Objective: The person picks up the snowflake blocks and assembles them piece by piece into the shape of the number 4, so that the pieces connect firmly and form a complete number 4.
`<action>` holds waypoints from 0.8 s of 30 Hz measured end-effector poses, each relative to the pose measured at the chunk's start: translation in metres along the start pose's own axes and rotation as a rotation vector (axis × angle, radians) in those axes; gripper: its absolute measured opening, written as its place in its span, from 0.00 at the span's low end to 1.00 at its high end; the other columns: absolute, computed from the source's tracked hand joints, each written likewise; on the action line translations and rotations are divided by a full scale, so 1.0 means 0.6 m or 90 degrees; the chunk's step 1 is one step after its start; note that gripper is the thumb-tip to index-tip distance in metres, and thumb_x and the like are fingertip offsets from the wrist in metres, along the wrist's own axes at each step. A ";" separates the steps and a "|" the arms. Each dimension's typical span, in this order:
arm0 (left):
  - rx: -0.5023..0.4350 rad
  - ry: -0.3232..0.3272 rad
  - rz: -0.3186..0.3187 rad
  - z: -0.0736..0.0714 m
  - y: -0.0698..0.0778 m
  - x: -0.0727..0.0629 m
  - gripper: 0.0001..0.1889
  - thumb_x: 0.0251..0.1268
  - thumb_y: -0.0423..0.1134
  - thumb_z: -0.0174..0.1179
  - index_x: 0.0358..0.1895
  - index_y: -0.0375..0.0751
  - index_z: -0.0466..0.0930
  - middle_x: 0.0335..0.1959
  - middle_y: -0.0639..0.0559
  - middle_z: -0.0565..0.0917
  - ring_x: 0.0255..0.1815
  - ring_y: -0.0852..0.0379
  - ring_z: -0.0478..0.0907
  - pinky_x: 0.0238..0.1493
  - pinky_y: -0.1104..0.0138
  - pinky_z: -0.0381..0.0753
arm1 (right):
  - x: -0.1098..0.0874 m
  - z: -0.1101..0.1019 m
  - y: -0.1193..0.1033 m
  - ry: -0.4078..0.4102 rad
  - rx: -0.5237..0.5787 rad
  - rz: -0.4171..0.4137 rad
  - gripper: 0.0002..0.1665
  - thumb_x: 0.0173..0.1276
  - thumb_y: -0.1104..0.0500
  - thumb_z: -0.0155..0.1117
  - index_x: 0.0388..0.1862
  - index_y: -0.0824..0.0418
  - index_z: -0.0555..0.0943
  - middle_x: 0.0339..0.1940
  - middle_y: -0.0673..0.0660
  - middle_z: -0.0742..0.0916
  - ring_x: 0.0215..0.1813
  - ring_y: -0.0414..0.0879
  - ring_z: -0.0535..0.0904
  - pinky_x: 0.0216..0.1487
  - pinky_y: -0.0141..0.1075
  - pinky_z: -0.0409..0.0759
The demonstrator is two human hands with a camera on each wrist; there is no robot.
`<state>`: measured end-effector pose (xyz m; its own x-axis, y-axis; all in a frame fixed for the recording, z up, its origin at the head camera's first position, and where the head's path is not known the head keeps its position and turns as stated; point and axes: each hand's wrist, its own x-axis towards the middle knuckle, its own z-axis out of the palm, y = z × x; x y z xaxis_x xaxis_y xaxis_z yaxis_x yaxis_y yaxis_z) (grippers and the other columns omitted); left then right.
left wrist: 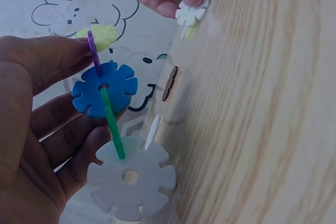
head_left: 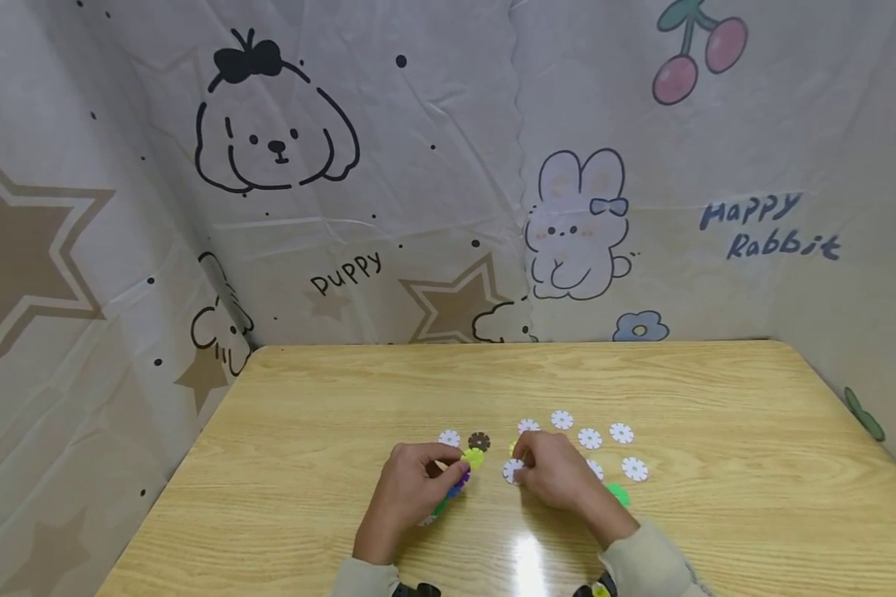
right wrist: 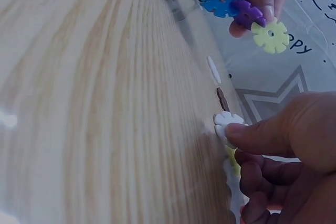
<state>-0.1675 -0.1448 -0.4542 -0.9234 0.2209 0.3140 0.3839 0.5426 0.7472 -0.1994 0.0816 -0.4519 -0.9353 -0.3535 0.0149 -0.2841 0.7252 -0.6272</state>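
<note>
My left hand point(head_left: 411, 489) pinches a chain of slotted plastic snowflake discs between thumb and fingers. Linked edge to edge, the chain runs from a large white disc point(left wrist: 131, 195) through a green disc point(left wrist: 112, 121), a blue disc point(left wrist: 121, 95) and a purple disc point(right wrist: 249, 15) to a yellow disc point(right wrist: 271, 37) at the upper end. To the right, my right hand point(head_left: 556, 468) pinches a single white disc point(right wrist: 227, 123) with its thumb across the face. That disc is held close over the table, apart from the chain.
On the wooden table point(head_left: 306, 406), a loose white disc point(head_left: 449, 436) and a brown disc point(head_left: 479, 440) lie beyond the left hand. Several white discs point(head_left: 622, 433) and a green disc point(head_left: 618, 495) are spread around the right hand. A printed curtain point(head_left: 433, 207) hangs behind the table.
</note>
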 end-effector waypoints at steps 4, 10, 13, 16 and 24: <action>0.011 0.000 0.005 0.001 0.002 -0.001 0.04 0.63 0.37 0.69 0.37 0.43 0.91 0.33 0.56 0.88 0.26 0.67 0.81 0.30 0.70 0.81 | -0.005 -0.002 0.001 -0.002 0.005 -0.009 0.06 0.56 0.67 0.75 0.29 0.60 0.84 0.23 0.48 0.80 0.28 0.42 0.73 0.30 0.38 0.76; 0.019 -0.006 0.014 0.004 0.003 -0.002 0.03 0.63 0.37 0.69 0.37 0.44 0.91 0.33 0.57 0.88 0.26 0.67 0.80 0.29 0.71 0.80 | -0.013 -0.007 0.008 -0.012 0.016 -0.023 0.09 0.61 0.63 0.73 0.23 0.58 0.82 0.22 0.47 0.80 0.26 0.42 0.72 0.28 0.36 0.74; 0.016 -0.016 0.014 0.005 0.004 -0.001 0.04 0.64 0.39 0.69 0.37 0.47 0.92 0.33 0.59 0.88 0.26 0.67 0.80 0.29 0.71 0.80 | -0.017 -0.011 0.009 -0.018 0.042 -0.025 0.12 0.63 0.62 0.71 0.21 0.57 0.81 0.21 0.47 0.78 0.24 0.42 0.71 0.26 0.35 0.72; 0.012 -0.029 0.008 0.007 0.005 -0.001 0.04 0.65 0.40 0.69 0.38 0.49 0.92 0.33 0.61 0.88 0.27 0.67 0.80 0.28 0.71 0.79 | -0.020 -0.016 0.009 -0.020 0.076 -0.023 0.13 0.65 0.62 0.69 0.21 0.57 0.79 0.20 0.48 0.77 0.24 0.43 0.70 0.25 0.34 0.70; -0.001 -0.051 0.019 0.009 0.006 0.000 0.04 0.65 0.39 0.69 0.38 0.47 0.91 0.33 0.59 0.88 0.27 0.68 0.80 0.28 0.71 0.80 | -0.021 -0.032 0.004 -0.005 0.140 -0.034 0.15 0.67 0.62 0.67 0.19 0.61 0.78 0.17 0.47 0.76 0.22 0.41 0.69 0.23 0.32 0.68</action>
<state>-0.1660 -0.1386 -0.4549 -0.9091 0.3010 0.2879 0.4108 0.5334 0.7394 -0.1922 0.0991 -0.4386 -0.9179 -0.3940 0.0472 -0.2800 0.5588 -0.7806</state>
